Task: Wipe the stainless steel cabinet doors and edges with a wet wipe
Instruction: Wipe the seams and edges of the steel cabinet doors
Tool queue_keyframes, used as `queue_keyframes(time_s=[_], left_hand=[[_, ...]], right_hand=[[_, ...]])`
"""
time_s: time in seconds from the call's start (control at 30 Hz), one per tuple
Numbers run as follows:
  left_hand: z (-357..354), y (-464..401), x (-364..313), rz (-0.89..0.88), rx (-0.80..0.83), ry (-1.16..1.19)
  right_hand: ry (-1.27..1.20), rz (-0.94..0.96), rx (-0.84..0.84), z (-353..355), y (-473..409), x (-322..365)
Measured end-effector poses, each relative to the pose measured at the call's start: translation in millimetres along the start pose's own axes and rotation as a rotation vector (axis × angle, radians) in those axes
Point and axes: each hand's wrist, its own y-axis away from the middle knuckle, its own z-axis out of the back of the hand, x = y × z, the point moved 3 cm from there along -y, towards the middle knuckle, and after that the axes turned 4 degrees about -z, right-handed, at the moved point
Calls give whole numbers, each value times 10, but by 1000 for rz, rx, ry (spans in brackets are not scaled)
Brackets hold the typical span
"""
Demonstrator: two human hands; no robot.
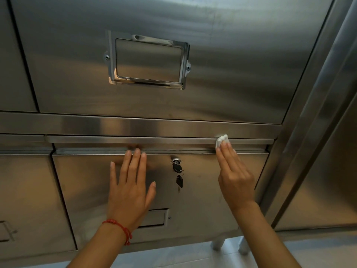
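A stainless steel cabinet fills the view, with a lower door (204, 190) and an upper door (231, 74). My right hand (234, 175) presses a small white wet wipe (222, 141) under straight fingertips against the top edge strip (154, 141) of the lower door, near its right end. My left hand (130, 188) lies flat with spread fingers on the lower door, left of the lock. A red string bracelet (119, 228) circles the left wrist.
A lock (176, 161) holds a black key, and a second key (179, 181) dangles below it. The upper door carries a chrome label holder (148, 59). A vertical steel post (309, 117) stands at the right. Cabinet legs (219, 244) stand on pale floor.
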Motion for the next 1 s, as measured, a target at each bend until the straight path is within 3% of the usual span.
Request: queue_keyframes(time_s=[0.53, 1.0], left_hand=[[50, 26, 105, -69, 6, 0], [96, 101, 294, 0, -20, -2]], right_hand=[[-131, 87, -6, -45, -229, 743], [-148, 142, -42, -121, -296, 1177]])
